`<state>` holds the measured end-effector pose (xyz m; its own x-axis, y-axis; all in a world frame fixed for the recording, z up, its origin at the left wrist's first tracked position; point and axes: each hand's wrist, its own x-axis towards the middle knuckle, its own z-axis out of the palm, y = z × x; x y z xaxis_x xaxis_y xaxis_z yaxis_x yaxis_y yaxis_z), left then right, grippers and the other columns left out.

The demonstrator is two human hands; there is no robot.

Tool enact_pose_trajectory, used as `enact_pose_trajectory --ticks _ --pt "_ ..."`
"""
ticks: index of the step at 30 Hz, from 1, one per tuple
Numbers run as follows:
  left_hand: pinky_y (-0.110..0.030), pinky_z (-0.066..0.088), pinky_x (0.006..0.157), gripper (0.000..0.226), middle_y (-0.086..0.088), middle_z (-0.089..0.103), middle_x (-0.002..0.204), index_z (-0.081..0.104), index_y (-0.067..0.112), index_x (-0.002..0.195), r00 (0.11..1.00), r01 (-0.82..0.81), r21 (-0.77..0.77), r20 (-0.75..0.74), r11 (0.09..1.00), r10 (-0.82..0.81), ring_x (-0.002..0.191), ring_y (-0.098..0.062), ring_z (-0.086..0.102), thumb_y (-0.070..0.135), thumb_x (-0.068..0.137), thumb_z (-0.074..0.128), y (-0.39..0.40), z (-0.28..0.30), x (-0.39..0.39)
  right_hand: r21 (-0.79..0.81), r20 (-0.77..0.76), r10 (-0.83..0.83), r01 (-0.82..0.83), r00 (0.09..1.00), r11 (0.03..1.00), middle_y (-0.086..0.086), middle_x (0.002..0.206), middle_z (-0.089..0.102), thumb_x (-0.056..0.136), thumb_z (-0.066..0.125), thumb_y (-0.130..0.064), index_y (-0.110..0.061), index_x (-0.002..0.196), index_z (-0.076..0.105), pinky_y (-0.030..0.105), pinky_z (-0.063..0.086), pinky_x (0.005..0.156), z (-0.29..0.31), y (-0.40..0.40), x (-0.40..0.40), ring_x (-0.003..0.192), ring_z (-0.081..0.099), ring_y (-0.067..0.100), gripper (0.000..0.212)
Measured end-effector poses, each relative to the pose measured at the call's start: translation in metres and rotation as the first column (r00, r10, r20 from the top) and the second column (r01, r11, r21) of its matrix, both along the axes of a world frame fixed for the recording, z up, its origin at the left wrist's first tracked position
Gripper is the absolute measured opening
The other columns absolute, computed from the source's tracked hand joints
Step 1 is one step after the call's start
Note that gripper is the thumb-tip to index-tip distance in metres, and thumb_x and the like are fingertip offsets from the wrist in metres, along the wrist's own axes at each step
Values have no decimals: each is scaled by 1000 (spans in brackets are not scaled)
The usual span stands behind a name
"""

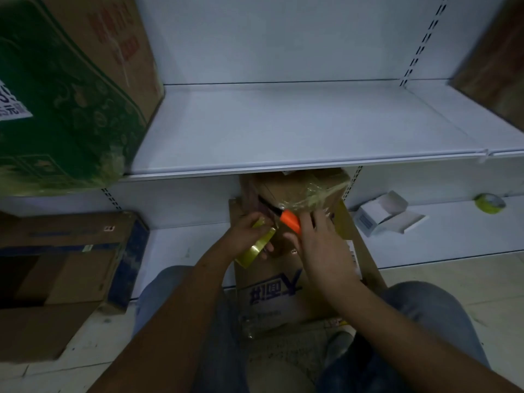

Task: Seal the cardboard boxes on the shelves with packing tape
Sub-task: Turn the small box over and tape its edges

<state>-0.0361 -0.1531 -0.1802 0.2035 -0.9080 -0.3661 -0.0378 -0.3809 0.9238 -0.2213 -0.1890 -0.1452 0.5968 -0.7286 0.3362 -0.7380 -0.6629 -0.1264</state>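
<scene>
A brown cardboard box [272,296] with blue print stands between my knees, against the lower shelf. My left hand [246,234] grips a roll of yellowish packing tape [255,248] at the box's top left. My right hand [317,236] holds an orange-handled utility knife [289,219], its dark blade pointing up and left toward a stretched strip of clear tape [312,197]. That strip runs over a smaller cardboard box [295,188] lying under the shelf edge.
A green-printed carton [56,109] fills the upper shelf's left end. The white upper shelf [297,131] runs to the right. An open brown box [65,259] sits at lower left. A small white open box [385,214] and a second tape roll [490,203] lie on the lower shelf, right.
</scene>
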Motion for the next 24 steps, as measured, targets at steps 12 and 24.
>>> enact_pose_trajectory --ticks 12,24 --pt "-26 52 46 26 -10 66 78 58 7 109 1000 -19 27 11 999 19 51 -19 65 29 97 63 -3 -11 13 180 -73 -80 92 994 979 4 147 30 90 43 -69 -34 147 36 36 56 68 -3 -75 33 98 64 28 67" --pt "-26 55 53 23 -13 69 77 55 15 119 997 62 104 42 993 -66 57 -19 67 32 105 49 8 -7 21 387 -50 -119 129 992 913 -2 88 57 103 40 -36 -20 117 43 29 41 60 8 26 34 75 61 17 21"
